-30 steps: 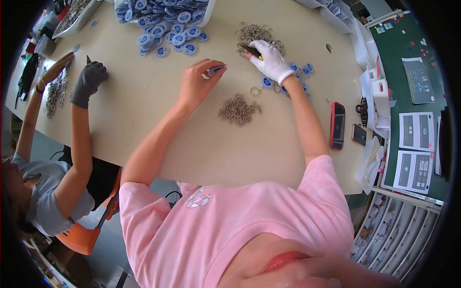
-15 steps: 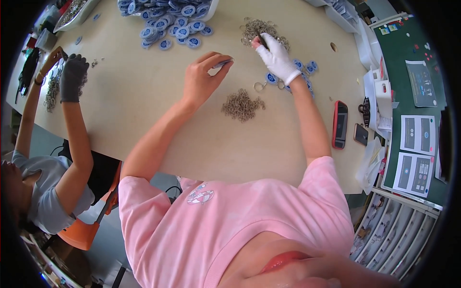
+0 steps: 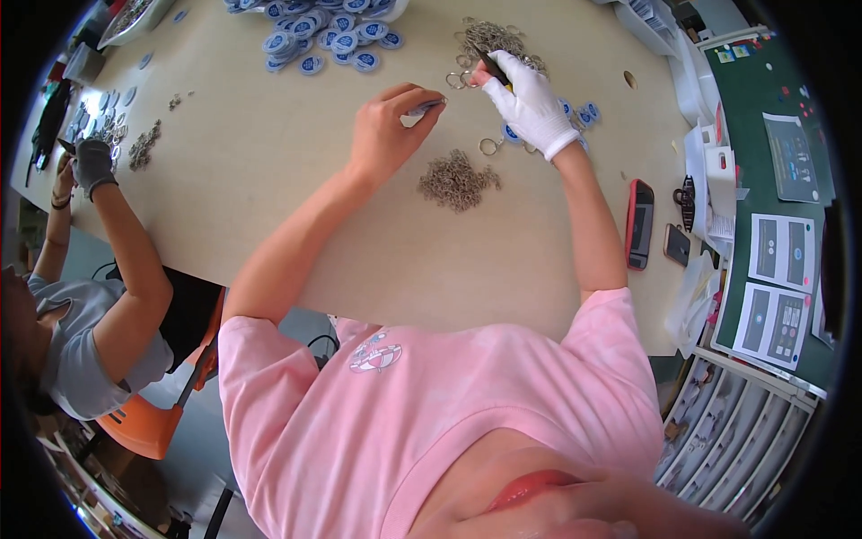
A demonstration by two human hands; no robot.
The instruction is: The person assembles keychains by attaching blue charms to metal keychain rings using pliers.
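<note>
Head view: left hand (image 3: 386,128) arched, pinching blue disc (image 3: 419,110).

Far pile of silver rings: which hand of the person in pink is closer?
Right. The gloved right hand is at the near edge of the pile; the bare left hand is farther away, to its left.

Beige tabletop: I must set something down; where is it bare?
Bare: between the forearms, nearer than the grey metal-link pile; also between the bare left hand and the silvery metal pile leftward. Crowded: beyond that hand, with round blue discs, and around the white-gloved right hand, with silver rings.
</note>
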